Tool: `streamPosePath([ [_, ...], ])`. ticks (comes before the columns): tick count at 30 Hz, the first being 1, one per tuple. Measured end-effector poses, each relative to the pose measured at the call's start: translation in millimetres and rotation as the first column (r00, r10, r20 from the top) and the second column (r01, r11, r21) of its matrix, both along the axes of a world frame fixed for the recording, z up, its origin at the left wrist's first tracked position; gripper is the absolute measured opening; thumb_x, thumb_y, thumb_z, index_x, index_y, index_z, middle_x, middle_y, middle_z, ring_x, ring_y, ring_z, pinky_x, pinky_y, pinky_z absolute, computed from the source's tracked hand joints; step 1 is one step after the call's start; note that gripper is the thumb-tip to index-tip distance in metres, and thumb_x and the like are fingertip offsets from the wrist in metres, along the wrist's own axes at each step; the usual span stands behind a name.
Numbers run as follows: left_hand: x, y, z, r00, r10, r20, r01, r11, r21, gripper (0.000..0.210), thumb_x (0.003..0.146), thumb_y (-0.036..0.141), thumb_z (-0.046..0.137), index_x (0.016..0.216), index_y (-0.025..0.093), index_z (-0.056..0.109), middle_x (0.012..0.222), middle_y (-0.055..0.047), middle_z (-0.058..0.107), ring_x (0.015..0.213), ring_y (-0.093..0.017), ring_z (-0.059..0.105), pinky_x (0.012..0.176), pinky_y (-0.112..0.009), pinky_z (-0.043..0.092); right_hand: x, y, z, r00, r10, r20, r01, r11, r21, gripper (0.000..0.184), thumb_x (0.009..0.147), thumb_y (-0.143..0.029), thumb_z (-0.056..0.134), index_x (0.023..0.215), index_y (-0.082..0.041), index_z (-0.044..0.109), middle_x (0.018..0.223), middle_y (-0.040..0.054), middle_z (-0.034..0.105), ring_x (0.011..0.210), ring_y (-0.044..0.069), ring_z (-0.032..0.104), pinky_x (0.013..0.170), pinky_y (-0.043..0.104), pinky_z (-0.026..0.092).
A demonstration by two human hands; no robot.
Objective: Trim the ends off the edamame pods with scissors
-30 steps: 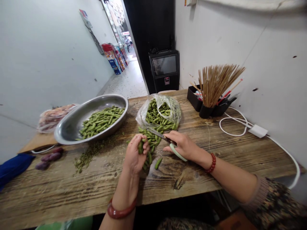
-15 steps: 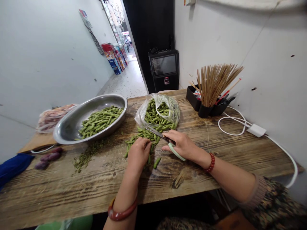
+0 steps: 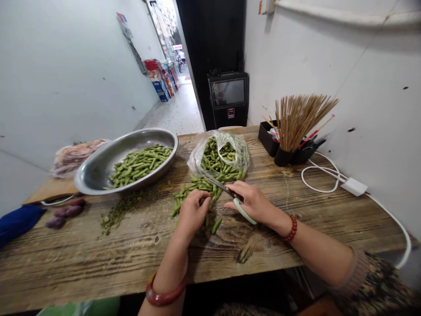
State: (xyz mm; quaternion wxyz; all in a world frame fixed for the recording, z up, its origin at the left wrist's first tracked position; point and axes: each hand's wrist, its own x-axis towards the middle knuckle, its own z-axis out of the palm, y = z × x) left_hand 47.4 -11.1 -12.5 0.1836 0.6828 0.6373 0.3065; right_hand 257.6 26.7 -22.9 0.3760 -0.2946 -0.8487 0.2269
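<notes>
My right hand (image 3: 251, 201) is closed around the pale green handles of a pair of scissors (image 3: 244, 210), whose blades point up and left over the pods. Fingers curled, my left hand (image 3: 194, 208) is at the near edge of a loose pile of green soybean pods (image 3: 184, 195); what its fingertips hold, if anything, is hidden. One single pod (image 3: 216, 226) lies on the wood between the hands. Just beyond them a clear plastic bag (image 3: 196, 157) lies open with many pods inside. To the left, a tilted steel basin (image 3: 95, 174) contains more pods.
Small green trimmings (image 3: 113, 218) lie before the basin on the wooden table (image 3: 131, 259). Purple tubers or bulbs (image 3: 67, 211), a blue cloth (image 3: 19, 223) and a bag of meat-like pieces (image 3: 77, 153) are at left. Thin sticks (image 3: 297, 120) stand in a black holder, near a white cable (image 3: 329, 188).
The view has shifted slightly. My left hand stays by the pile, thumb and fingers turned a little. My right hand keeps the scissors in nearly the same place.
</notes>
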Motion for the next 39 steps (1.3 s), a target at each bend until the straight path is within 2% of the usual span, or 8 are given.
streamPosePath([
  [3,3,-2,5.4,0.897,0.043,0.441,0.013,0.992,-0.123,0.013,0.080,0.029,0.059,0.081,0.017,0.060,0.071,-0.001,0.060,0.059,-0.012,0.051,0.055,-0.023,0.038,0,1,-1.0,0.999,0.004,-0.031,-0.005,1.000,-0.013,0.042,0.080,-0.034,0.070,0.117,-0.016,0.059,0.092,0.0071,0.061,0.081,0.019,0.059,0.073,0.030,0.049],
  [6,7,-5,11.9,0.648,0.113,0.753,0.103,0.967,-0.233,0.020,0.079,0.034,0.063,0.084,0.016,0.055,0.069,0.000,0.061,0.042,-0.004,0.035,0.042,-0.018,0.023,0,1,-0.9,0.999,0.015,-0.036,-0.016,0.999,-0.031,0.043,0.080,-0.035,0.070,0.117,-0.015,0.059,0.093,0.0081,0.062,0.083,0.020,0.060,0.074,0.031,0.049],
  [9,8,-7,15.2,0.465,0.142,0.874,0.153,0.959,-0.237,0.025,0.074,0.031,0.069,0.087,0.014,0.056,0.071,-0.002,0.064,0.040,-0.001,0.035,0.040,-0.015,0.019,0,1,-0.5,1.000,0.009,-0.018,-0.010,0.999,-0.037,0.042,0.081,-0.036,0.068,0.117,-0.015,0.059,0.093,0.0084,0.062,0.083,0.020,0.060,0.074,0.032,0.049],
  [13,7,-5,15.0,0.339,0.200,0.919,0.114,0.961,-0.251,0.038,0.066,0.027,0.077,0.096,0.010,0.062,0.070,-0.003,0.064,0.044,-0.003,0.041,0.036,-0.014,0.021,0,0,-0.4,1.000,0.004,-0.019,-0.005,0.999,-0.041,0.041,0.082,-0.036,0.068,0.116,-0.015,0.060,0.092,0.0082,0.062,0.082,0.020,0.060,0.073,0.032,0.049],
  [22,8,-3,13.8,0.295,0.182,0.938,0.027,0.980,-0.198,0.028,0.063,0.023,0.078,0.083,0.012,0.061,0.070,-0.001,0.062,0.050,-0.005,0.049,0.036,-0.013,0.029,0,-2,2.4,0.999,0.040,0.038,-0.036,0.995,-0.098,0.050,0.077,-0.037,0.072,0.120,-0.017,0.057,0.096,0.0071,0.061,0.078,0.017,0.057,0.071,0.031,0.048],
  [27,12,-5,12.0,0.363,0.169,0.916,0.000,0.983,-0.181,0.028,0.062,0.020,0.078,0.082,0.014,0.059,0.067,0.004,0.054,0.050,-0.005,0.049,0.037,-0.013,0.030,0,-3,3.9,0.995,0.070,0.068,-0.063,0.992,-0.111,0.054,0.074,-0.037,0.075,0.121,-0.017,0.056,0.096,0.0061,0.059,0.077,0.016,0.056,0.070,0.029,0.047],
  [32,14,-5,10.9,0.442,0.160,0.883,-0.002,0.984,-0.177,0.029,0.062,0.019,0.079,0.083,0.016,0.058,0.074,0.004,0.054,0.049,-0.003,0.048,0.037,-0.013,0.028,1,-5,6.2,0.991,0.104,0.083,-0.095,0.990,-0.106,0.042,0.079,-0.035,0.071,0.115,-0.017,0.060,0.087,0.0043,0.059,0.073,0.016,0.055,0.068,0.027,0.045],
  [39,9,-3,8.4,0.413,0.202,0.888,-0.021,0.977,-0.212,0.032,0.070,0.041,0.072,0.083,0.012,0.068,0.059,0.002,0.052,0.049,-0.006,0.041,0.039,-0.015,0.024,2,-1,7.7,0.992,0.111,0.052,-0.106,0.991,-0.086,0.038,0.082,-0.035,0.068,0.113,-0.015,0.061,0.085,0.0048,0.060,0.075,0.016,0.056,0.071,0.027,0.045],
])
